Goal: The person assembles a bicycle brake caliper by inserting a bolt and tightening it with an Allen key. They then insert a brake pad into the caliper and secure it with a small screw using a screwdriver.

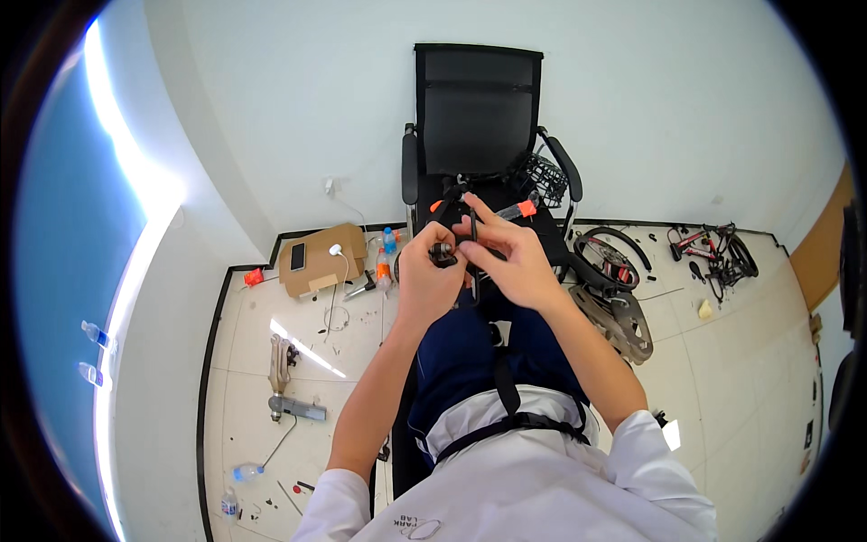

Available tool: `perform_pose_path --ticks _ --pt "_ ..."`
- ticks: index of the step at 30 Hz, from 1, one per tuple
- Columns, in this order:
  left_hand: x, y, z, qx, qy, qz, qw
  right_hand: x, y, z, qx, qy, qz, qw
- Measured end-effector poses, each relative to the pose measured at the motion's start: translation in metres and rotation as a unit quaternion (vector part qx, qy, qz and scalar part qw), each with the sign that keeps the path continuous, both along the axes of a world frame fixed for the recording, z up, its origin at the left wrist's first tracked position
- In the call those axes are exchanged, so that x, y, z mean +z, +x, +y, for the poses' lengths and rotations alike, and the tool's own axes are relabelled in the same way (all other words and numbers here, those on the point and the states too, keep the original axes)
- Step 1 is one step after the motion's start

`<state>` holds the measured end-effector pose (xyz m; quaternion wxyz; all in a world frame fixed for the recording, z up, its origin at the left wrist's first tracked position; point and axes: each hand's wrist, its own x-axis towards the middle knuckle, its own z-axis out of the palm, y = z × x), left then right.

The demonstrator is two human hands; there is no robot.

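Note:
Both my hands are raised together in front of a black mesh chair, over my lap. My left hand is closed around a small black part with a round metallic end; its exact kind is hard to make out. My right hand meets it from the other side, thumb and fingers pinching a thin dark bar that belongs to or touches this part. Fingers cover most of where the pieces meet. Behind them on the seat lie a black wire basket and an orange-ended tool.
Left on the floor are a cardboard sheet bearing a phone, plastic bottles, and a grey metal tool. To the right lie a small wheel, a scuffed grey frame piece and a heap of black-and-red parts.

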<state>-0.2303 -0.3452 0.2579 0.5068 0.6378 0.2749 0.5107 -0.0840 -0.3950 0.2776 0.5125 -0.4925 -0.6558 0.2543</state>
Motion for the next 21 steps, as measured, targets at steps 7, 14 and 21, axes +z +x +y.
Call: perform_pose_path --ticks 7,14,21 --pt "-0.001 -0.003 0.005 0.063 0.05 0.003 0.997 0.002 -0.026 -0.071 0.063 0.127 -0.149 0.979" --pt "0.026 -0.015 -0.004 0.029 -0.073 -0.127 0.989 -0.076 -0.013 -0.07 0.026 -0.025 0.06 0.998" --pt "0.007 -0.001 -0.009 -0.011 -0.065 -0.095 0.993 0.006 -0.008 -0.014 0.042 -0.05 0.098 0.993"
